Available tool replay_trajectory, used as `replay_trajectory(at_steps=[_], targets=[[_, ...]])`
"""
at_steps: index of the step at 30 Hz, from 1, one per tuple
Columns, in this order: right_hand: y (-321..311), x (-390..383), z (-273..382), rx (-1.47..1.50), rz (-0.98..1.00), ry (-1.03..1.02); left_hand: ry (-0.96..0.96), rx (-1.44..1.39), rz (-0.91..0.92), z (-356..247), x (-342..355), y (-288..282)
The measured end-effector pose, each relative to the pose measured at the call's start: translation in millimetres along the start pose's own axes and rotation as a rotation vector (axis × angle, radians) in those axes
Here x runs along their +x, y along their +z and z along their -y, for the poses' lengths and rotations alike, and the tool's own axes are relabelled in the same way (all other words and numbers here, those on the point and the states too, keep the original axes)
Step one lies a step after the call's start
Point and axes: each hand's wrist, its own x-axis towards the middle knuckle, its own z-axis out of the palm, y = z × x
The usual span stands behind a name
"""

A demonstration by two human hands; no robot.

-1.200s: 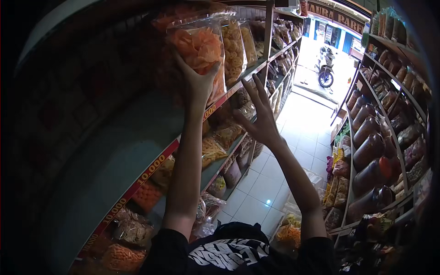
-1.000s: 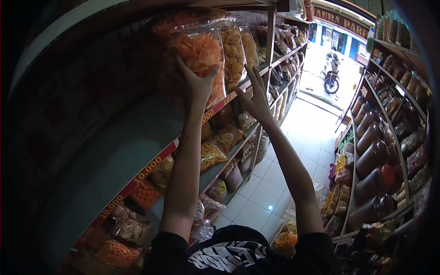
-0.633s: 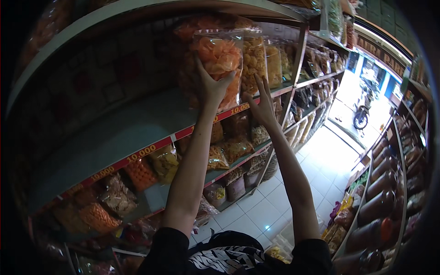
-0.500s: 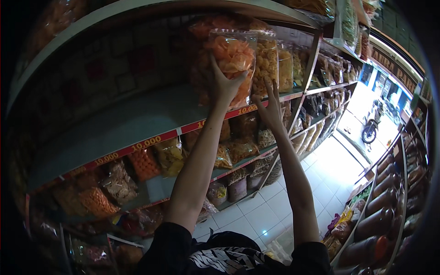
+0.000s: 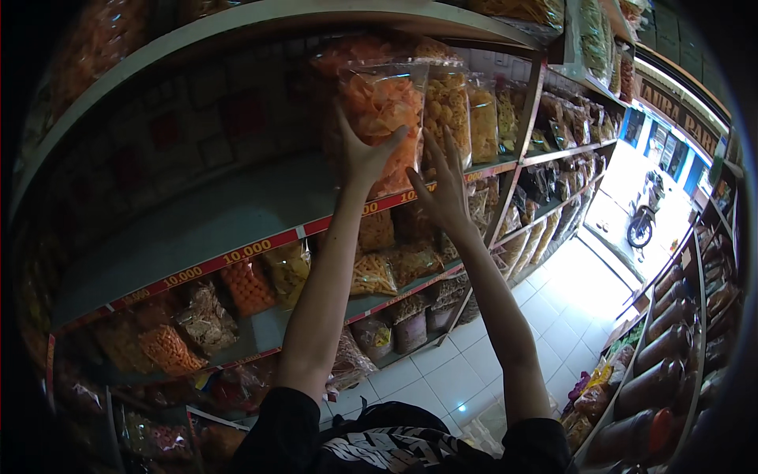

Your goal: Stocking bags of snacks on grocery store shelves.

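Note:
On the upper shelf stands a tall clear plastic bag of orange chips (image 5: 384,103). My left hand (image 5: 368,160) clasps its lower front, fingers along the left side and thumb across the face toward the right edge. Just to the right, my right hand (image 5: 444,191) is raised with its fingers spread and nothing in it. Its fingertips overlap a bag of yellow snacks (image 5: 448,96) in the view; whether they touch it I cannot tell. More orange chips (image 5: 351,51) show behind the clasped bag.
A red price strip (image 5: 268,243) edges the upper shelf (image 5: 213,204). Below, several snack bags, including orange balls (image 5: 246,286), line another shelf. An upright post (image 5: 527,118) stands right of my hands. Dark containers (image 5: 659,347) fill the right-hand rack. A motorcycle (image 5: 643,213) stands outside.
The bag of orange chips and my left hand have shifted slightly left and down. My right hand has moved left, closer to the bag, its fingers still spread.

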Motion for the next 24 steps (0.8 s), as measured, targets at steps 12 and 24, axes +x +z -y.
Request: replay_trajectory(at_steps=[12,24], targets=[[-86,-235,57,-0.035,0.361,0.503,-0.277,-0.688,0.837,-41,-196,-31],[-55,-481,374,-0.555,-0.236,1.963,-0.069,-0.616,2.427,27,-360,-28]])
